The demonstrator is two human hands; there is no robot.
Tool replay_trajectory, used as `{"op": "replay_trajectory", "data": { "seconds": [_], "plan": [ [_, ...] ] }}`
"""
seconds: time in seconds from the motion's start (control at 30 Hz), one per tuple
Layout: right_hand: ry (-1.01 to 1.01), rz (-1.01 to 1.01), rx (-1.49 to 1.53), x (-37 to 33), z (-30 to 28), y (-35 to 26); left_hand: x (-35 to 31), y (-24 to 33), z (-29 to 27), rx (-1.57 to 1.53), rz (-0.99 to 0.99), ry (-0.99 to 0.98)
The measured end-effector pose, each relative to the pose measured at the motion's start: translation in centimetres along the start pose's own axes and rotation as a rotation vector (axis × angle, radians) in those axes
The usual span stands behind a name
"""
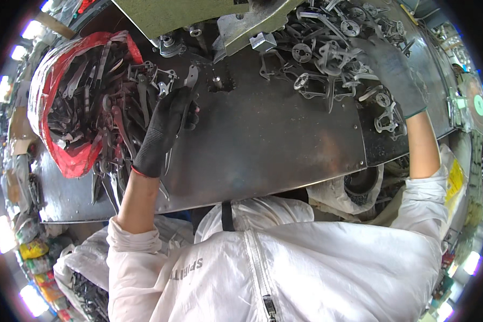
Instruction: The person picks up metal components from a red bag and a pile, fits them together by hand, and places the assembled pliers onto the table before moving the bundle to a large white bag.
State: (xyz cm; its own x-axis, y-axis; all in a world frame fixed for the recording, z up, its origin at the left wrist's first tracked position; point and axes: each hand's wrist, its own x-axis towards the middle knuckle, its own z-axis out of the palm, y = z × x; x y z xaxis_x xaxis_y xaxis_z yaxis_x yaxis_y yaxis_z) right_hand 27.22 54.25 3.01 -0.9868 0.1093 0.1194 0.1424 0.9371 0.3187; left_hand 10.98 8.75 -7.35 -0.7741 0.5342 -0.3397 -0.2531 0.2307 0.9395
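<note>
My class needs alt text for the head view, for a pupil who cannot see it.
A black-gloved left hand holds a metal part near a machine; the grey-gloved right hand is at a heap of parts. A red-rimmed bag of parts sits left.

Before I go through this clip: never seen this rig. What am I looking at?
No robot: a person in a white jacket works with gloved hands. The single picture comes from a wide fisheye camera on their head, looking down, so straight edges bend.

The left hand holds a flat grey piece. The right hand is at a heap of metal parts; its grip is unclear.

Both are over a metal table. On its left, a red-edged bag holds dark metal pieces. A green machine stands at the far side.
</note>
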Motion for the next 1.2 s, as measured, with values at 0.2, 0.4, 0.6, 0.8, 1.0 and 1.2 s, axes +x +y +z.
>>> {"op": "replay_trajectory", "data": {
  "seconds": [0.2,0.4,0.6,0.8,1.0,1.2],
  "plan": [
    [0.235,-0.172,0.227,-1.0,1.5,2.6,-0.1,0.3,0.2,0.009,-0.035,-0.011],
    [-0.384,0.326,1.175,-1.8,-6.2,-6.9,-0.9,0.8,0.9,0.013,0.007,-0.014],
    [-0.208,0.32,1.941,2.2,-0.5,-19.8,0.5,-0.9,0.0,0.258,0.23,-0.063],
    [-0.228,0.372,2.152,3.1,0.7,-25.0,-0.1,2.1,2.3,0.102,0.148,-0.15],
    [-0.1,0.205,1.895,3.3,1.9,-26.8,4.3,-1.4,-0.6,0.748,0.544,0.003],
    [-0.127,0.134,1.943,3.9,4.2,-28.1,4.1,-3.6,-1.4,1.494,0.763,0.125]
  ]
}}
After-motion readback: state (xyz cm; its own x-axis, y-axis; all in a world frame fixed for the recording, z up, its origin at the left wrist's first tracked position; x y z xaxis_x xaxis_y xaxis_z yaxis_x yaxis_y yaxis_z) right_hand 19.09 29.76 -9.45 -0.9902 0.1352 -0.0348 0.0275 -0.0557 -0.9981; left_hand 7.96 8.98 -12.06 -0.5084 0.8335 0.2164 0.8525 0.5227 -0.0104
